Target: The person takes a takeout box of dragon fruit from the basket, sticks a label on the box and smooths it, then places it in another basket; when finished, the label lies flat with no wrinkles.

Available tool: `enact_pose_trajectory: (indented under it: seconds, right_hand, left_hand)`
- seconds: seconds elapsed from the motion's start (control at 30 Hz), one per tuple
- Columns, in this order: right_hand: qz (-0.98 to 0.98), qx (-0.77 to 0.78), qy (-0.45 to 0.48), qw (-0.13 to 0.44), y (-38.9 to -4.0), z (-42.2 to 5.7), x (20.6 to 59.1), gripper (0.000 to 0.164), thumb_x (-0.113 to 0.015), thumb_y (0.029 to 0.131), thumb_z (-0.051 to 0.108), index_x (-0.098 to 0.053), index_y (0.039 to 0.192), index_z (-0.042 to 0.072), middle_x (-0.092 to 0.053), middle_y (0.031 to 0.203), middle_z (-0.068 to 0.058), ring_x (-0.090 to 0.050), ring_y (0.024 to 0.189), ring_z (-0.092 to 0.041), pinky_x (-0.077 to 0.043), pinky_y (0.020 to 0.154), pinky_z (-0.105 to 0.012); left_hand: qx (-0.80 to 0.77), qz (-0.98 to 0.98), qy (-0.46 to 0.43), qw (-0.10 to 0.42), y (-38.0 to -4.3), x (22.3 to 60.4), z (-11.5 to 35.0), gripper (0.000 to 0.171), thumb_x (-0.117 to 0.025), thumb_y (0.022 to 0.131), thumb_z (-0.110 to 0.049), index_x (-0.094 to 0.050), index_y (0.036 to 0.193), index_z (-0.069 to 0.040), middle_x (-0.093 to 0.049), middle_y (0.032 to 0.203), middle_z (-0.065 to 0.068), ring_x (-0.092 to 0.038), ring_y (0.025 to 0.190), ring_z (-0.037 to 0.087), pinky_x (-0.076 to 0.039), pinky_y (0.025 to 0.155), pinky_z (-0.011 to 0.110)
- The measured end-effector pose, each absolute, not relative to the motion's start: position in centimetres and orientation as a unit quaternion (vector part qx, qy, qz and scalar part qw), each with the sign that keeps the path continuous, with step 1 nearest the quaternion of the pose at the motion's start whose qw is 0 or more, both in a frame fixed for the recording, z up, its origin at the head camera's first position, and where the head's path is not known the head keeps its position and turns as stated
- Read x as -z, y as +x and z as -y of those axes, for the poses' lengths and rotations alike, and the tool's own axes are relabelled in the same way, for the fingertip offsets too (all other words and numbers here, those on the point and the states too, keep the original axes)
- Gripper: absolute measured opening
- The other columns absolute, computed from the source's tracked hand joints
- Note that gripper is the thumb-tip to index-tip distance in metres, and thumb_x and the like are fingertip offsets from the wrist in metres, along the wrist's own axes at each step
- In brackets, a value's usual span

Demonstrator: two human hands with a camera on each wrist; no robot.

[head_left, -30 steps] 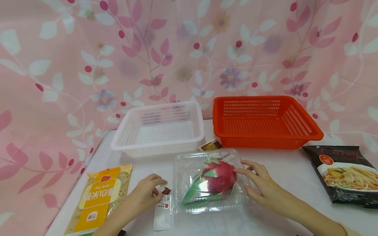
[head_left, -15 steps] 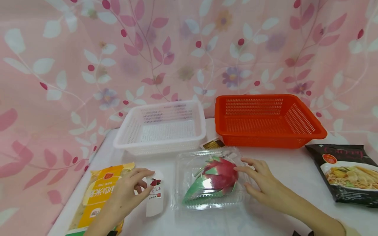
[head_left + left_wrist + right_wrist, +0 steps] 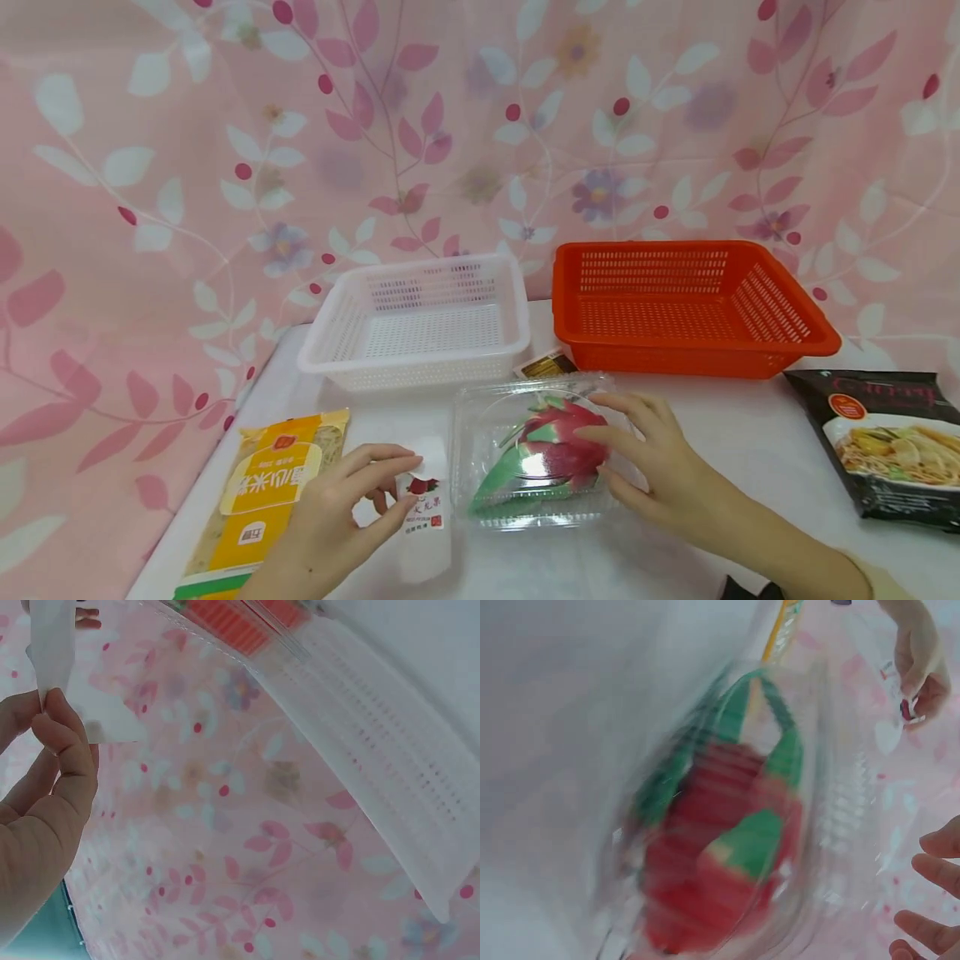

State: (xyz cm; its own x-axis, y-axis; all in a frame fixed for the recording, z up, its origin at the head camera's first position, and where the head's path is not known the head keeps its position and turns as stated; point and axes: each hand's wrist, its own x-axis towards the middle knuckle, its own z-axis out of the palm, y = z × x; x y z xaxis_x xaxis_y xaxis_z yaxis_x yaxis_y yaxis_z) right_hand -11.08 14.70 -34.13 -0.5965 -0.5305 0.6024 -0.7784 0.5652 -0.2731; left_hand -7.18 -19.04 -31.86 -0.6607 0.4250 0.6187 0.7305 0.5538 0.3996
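Head camera shows a clear box with a red fruit inside, its green tips pointing toward the near left corner and the domed lid catching a bright glare. Just left of the box is the label, a long white strip printed with a small picture of a red fruit, a row of characters and a little red square; from the left wrist its other face looks plain and slightly bent. The left hand pinches the label between thumb and forefinger. Whether the label's near end touches the cloth, I cannot tell. The right hand is at the box's right side, its fingers apart and holding nothing; contact with the lid is unclear.

A thin gap separates the label from the box's left edge. Farther left of the box, past the left hand, lies a yellow bag. Close behind the box, the front wall of the white basket stands to the left and the red basket to the right, with a small card between. To the box's right, a broad stretch of white cloth runs to a black packet.
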Motion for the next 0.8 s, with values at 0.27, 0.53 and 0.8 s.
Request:
enact_pose_trajectory:
  seconds: [0.27, 0.53, 0.8]
  right_hand:
    - [0.757, -0.305, 0.503, 0.285, -9.3, -11.4, 32.5, 0.025, -0.053, 0.092, 0.031, -0.062, 0.109, 0.016, -0.052, 0.117, -0.004, -0.043, 0.108, -0.022, -0.036, 0.095, -0.018]
    - [0.718, -0.3, 0.554, 0.295, -8.9, -9.3, 32.6, 0.024, -0.061, 0.087, 0.026, -0.063, 0.105, 0.011, -0.057, 0.098, 0.003, -0.051, 0.092, -0.014, -0.045, 0.083, -0.022]
    - [0.688, -0.284, 0.582, 0.327, -9.3, -8.5, 33.1, 0.01, -0.058, 0.088, 0.02, -0.063, 0.091, 0.012, -0.058, 0.085, 0.004, -0.051, 0.082, -0.011, -0.045, 0.078, -0.02]
  left_hand:
    - [0.36, 0.813, -0.42, 0.18, -7.1, 32.1, 16.3, 0.026, -0.066, 0.084, -0.013, -0.063, 0.11, -0.008, -0.061, 0.099, 0.0, -0.055, 0.071, 0.004, -0.046, 0.062, 0.009]
    - [0.368, 0.763, -0.498, 0.186, -8.1, 33.0, 14.4, 0.025, -0.065, 0.084, -0.006, -0.06, 0.107, -0.002, -0.059, 0.094, 0.005, -0.056, 0.067, 0.006, -0.045, 0.062, 0.007]
    - [0.368, 0.739, -0.529, 0.196, -8.2, 33.1, 13.3, 0.02, -0.06, 0.087, -0.01, -0.061, 0.105, -0.002, -0.059, 0.096, 0.006, -0.057, 0.067, 0.005, -0.044, 0.063, 0.006]
